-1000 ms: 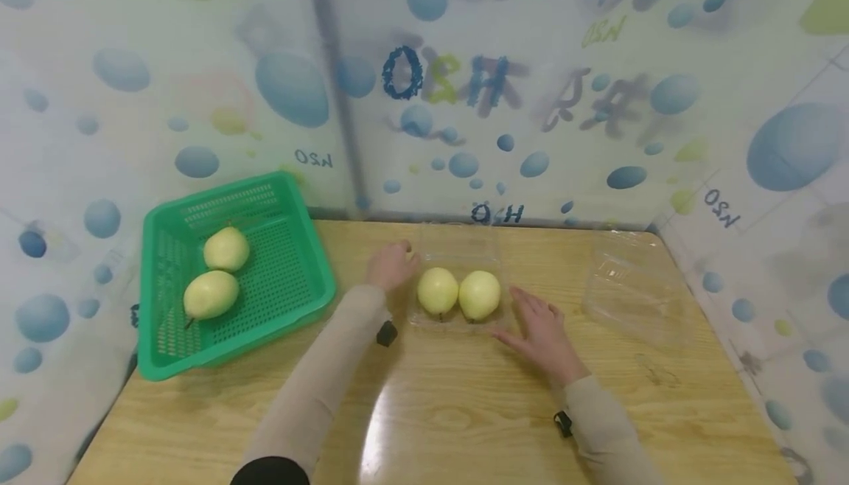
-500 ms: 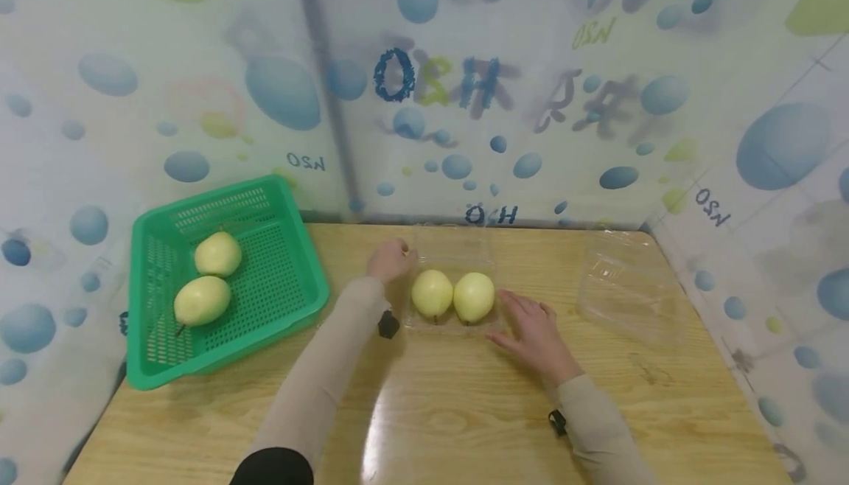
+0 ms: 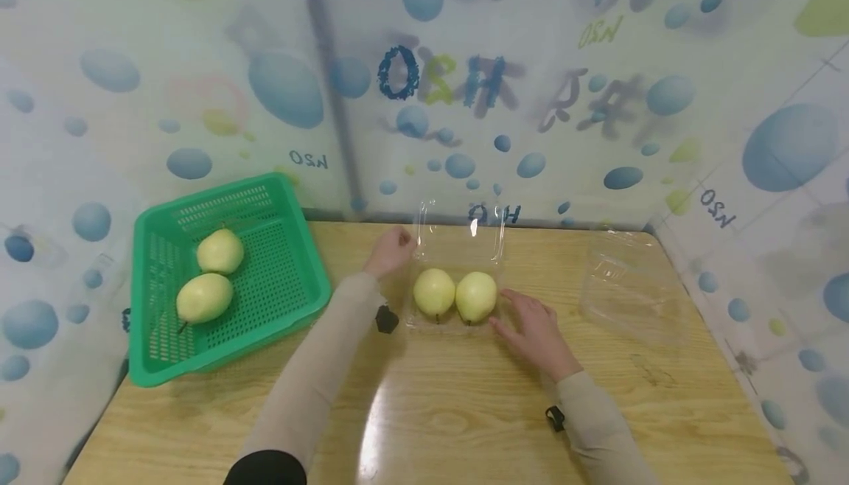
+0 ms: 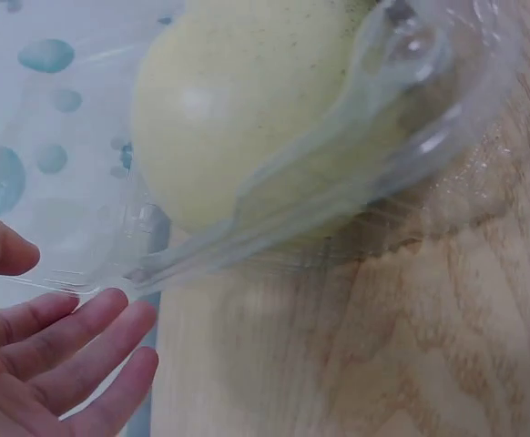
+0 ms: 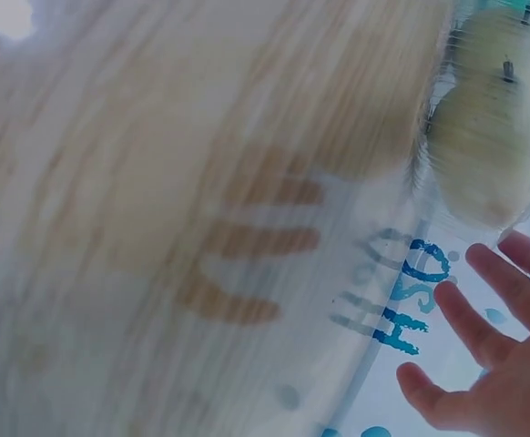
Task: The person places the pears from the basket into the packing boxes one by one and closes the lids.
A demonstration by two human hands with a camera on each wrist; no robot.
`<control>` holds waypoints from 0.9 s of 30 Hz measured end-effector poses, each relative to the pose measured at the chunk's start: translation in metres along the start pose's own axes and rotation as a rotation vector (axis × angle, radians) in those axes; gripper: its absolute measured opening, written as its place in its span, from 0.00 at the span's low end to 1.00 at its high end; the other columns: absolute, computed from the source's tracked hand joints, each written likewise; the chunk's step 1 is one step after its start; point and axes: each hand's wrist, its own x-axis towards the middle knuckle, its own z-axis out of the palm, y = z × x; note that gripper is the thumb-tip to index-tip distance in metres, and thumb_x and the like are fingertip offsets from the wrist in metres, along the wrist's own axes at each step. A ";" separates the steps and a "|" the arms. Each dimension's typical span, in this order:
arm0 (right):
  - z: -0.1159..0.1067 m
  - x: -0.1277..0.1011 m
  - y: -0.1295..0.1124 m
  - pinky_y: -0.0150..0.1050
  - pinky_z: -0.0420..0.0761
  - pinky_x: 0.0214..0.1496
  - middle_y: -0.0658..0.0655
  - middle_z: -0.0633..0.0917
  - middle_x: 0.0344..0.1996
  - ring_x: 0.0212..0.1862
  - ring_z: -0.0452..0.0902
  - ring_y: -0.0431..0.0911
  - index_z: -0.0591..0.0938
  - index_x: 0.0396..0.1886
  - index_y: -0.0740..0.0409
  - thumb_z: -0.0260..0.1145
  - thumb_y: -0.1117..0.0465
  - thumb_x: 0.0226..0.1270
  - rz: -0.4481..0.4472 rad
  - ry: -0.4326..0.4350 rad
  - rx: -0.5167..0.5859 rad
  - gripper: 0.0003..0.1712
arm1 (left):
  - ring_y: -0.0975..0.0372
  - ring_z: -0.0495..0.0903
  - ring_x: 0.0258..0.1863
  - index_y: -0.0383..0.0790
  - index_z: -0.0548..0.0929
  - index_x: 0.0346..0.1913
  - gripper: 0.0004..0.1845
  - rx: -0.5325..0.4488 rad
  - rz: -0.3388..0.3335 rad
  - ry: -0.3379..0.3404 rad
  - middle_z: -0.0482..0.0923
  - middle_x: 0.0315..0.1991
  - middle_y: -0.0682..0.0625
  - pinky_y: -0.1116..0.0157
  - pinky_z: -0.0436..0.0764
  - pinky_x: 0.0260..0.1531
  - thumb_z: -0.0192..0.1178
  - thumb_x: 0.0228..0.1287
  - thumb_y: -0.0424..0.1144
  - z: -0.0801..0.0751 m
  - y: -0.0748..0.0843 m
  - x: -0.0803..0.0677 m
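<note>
A clear plastic clamshell box (image 3: 416,320) lies at the middle of the wooden table with two yellow-green pears (image 3: 434,292) (image 3: 476,295) side by side in it. Its lid (image 3: 458,233) stands raised at the back. My left hand (image 3: 391,249) is at the lid's left edge; in the left wrist view its fingers (image 4: 74,355) lie straight just under that edge of the lid (image 4: 83,278), thumb above, beside a pear (image 4: 247,109). My right hand (image 3: 530,326) rests flat on the table with fingertips against the box's right side. The right wrist view is blurred, showing the pears (image 5: 497,118) and fingers (image 5: 502,309).
A green slotted basket (image 3: 292,264) with two more pears (image 3: 219,250) (image 3: 204,298) stands at the table's left. A second, empty clear box (image 3: 626,286) lies at the right. Patterned walls close the table at the back and on both sides.
The box's lid, lying flat behind the pears before, has swung up with my left hand at its left edge. My right hand has slid closer to the box.
</note>
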 end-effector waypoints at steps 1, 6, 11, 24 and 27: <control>0.000 0.000 -0.001 0.66 0.57 0.63 0.64 0.76 0.61 0.61 0.69 0.61 0.71 0.65 0.62 0.66 0.50 0.65 0.005 0.006 0.003 0.34 | 0.47 0.76 0.47 0.29 0.74 0.49 0.14 -0.006 0.010 0.001 0.77 0.46 0.36 0.54 0.77 0.48 0.50 0.69 0.37 -0.001 0.001 0.000; 0.002 0.001 -0.001 0.66 0.59 0.62 0.65 0.77 0.58 0.60 0.70 0.62 0.72 0.64 0.63 0.66 0.52 0.64 0.014 0.026 0.000 0.32 | 0.47 0.77 0.48 0.30 0.73 0.50 0.13 -0.030 0.050 0.009 0.77 0.49 0.35 0.53 0.78 0.48 0.50 0.70 0.36 -0.007 0.004 -0.001; 0.003 0.002 -0.001 0.65 0.59 0.62 0.65 0.77 0.58 0.60 0.70 0.62 0.72 0.64 0.64 0.66 0.54 0.64 0.017 0.021 0.010 0.32 | 0.47 0.77 0.49 0.30 0.73 0.50 0.12 -0.036 0.085 0.024 0.76 0.50 0.36 0.54 0.77 0.50 0.52 0.70 0.36 -0.012 0.008 -0.002; 0.001 0.003 -0.001 0.66 0.59 0.61 0.66 0.77 0.58 0.60 0.69 0.64 0.72 0.63 0.64 0.66 0.53 0.63 0.016 0.010 0.018 0.32 | 0.47 0.76 0.51 0.29 0.73 0.54 0.15 -0.042 0.152 -0.056 0.76 0.50 0.36 0.54 0.77 0.51 0.51 0.70 0.35 -0.032 0.024 -0.009; -0.001 0.003 -0.002 0.67 0.59 0.60 0.66 0.77 0.58 0.60 0.69 0.65 0.72 0.63 0.64 0.65 0.53 0.64 0.022 -0.001 0.016 0.31 | 0.46 0.76 0.52 0.31 0.70 0.57 0.17 -0.035 0.139 -0.115 0.75 0.52 0.37 0.53 0.78 0.50 0.51 0.71 0.37 -0.038 0.027 -0.010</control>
